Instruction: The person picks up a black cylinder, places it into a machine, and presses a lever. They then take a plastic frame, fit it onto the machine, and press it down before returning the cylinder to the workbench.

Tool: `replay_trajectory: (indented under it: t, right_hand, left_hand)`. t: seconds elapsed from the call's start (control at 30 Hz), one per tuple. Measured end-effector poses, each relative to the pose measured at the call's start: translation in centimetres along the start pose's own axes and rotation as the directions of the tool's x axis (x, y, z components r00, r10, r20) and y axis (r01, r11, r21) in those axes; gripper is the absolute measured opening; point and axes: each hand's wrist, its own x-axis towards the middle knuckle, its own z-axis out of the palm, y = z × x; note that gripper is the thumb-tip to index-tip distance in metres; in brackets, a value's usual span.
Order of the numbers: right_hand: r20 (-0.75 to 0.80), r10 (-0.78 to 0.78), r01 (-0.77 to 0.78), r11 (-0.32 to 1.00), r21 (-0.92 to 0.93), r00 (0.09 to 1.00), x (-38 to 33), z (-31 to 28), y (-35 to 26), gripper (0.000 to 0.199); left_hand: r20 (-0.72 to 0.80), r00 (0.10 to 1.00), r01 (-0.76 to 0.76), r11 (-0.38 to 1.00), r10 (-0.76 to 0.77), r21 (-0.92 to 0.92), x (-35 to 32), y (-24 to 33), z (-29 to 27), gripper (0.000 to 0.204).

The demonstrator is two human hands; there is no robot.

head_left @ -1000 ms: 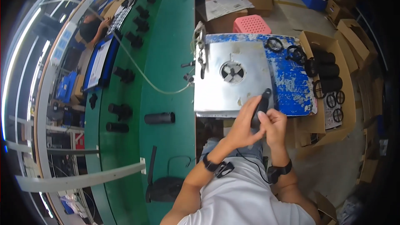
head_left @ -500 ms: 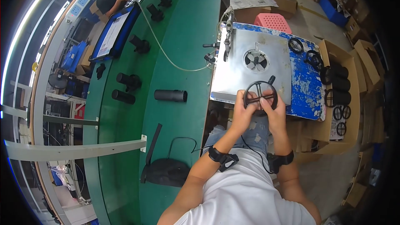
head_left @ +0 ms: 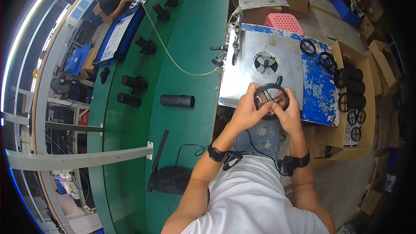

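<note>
A black plastic ring with crossed spokes [head_left: 269,86] is gripped between my two hands, in front of a metal-topped box. A small loop-shaped tab stands up from its far rim. My left hand [head_left: 249,106] is closed on the ring's left side, and my right hand [head_left: 291,112] is closed on its right side. Both thumbs press together near the ring's close edge and the spokes. What the other fingers do underneath is hidden. Just beyond the ring, the silver metal plate [head_left: 245,80] has a round opening with a bladed grey part [head_left: 265,63] in it.
A black cylinder [head_left: 177,101] lies on the green bench [head_left: 190,52] to my left, with a black pouch [head_left: 171,180] nearer. More black rings [head_left: 307,47] rest on the blue worn board. At right stands a cardboard box [head_left: 368,134] of black parts. A co-worker [head_left: 113,0] sits far left.
The ring has turned and tilted a little in my hands, so its tab now points more straight away from me. My left forearm has shifted slightly left and nearer.
</note>
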Motion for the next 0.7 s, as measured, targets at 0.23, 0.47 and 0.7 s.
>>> replay_trajectory:
  t: [0.23, 0.47, 0.7]
  right_hand:
    - [-0.055, -0.211, 0.192, 0.951, -0.241, 0.976, 5.5, -1.6, 0.8, 0.037]
    - [-0.091, -0.233, 0.128, 0.775, -0.619, 0.968, 13.5, -2.7, 3.5, 0.050]
    - [-0.008, -0.281, 0.135, 0.486, -0.863, 0.960, 14.0, -3.7, 4.9, 0.055]
  left_hand:
    - [-0.052, 0.994, -0.081, 0.963, 0.098, 0.256, 5.8, -1.3, 0.8, 0.043]
    - [-0.177, 0.929, -0.148, 0.763, 0.326, 0.629, 12.4, -7.6, 0.8, 0.043]
    - [0.039, 0.940, -0.274, 0.687, 0.338, 0.672, 14.0, -11.0, -1.5, 0.052]
